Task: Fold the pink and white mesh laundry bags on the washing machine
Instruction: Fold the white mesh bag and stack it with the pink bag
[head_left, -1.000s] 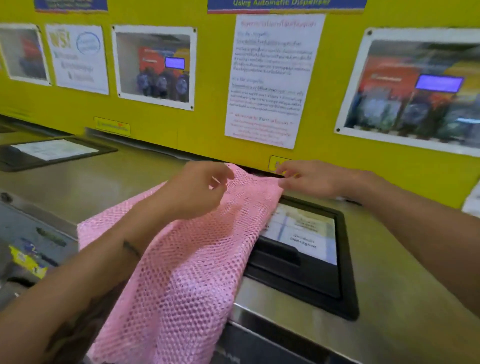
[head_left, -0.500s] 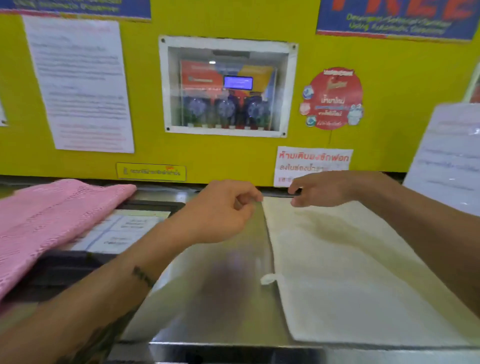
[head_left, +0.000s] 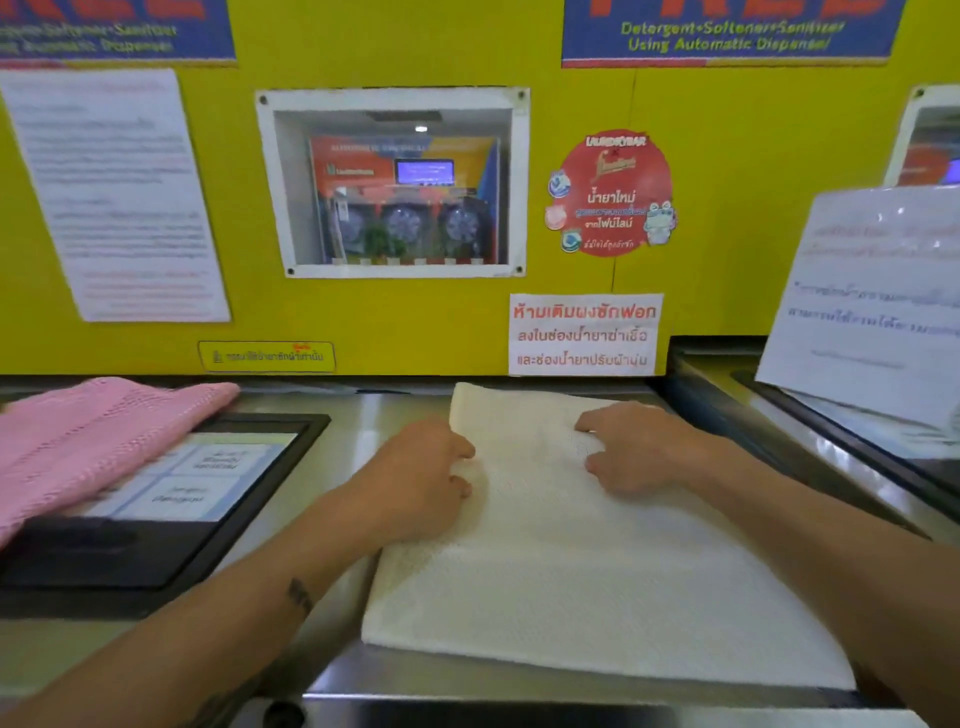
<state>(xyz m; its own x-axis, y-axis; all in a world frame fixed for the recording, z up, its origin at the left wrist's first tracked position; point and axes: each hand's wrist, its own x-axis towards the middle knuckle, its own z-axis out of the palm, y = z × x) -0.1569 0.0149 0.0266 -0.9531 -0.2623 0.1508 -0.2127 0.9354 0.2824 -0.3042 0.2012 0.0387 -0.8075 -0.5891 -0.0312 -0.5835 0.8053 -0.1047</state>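
The white mesh bag (head_left: 587, 582) lies flat on the steel washing machine top (head_left: 332, 670), right of centre. My left hand (head_left: 421, 478) sits at the bag's left edge with its fingers curled onto the fabric. My right hand (head_left: 641, 449) rests palm down on the bag's upper part, fingers bent and apart. The pink mesh bag (head_left: 88, 436) lies at the far left, draped over the corner of a black-framed panel (head_left: 171, 519), and neither hand touches it.
A yellow wall (head_left: 415, 322) with notices and a small window rises right behind the machine top. A laminated sheet (head_left: 872, 301) stands at the right above the neighbouring machine's black-rimmed lid (head_left: 841, 441). The machine's front edge runs just below the white bag.
The view swung right from the pink bag to the white bag. Both hands let go of the white bag's far edge and came toward me, onto its upper part.
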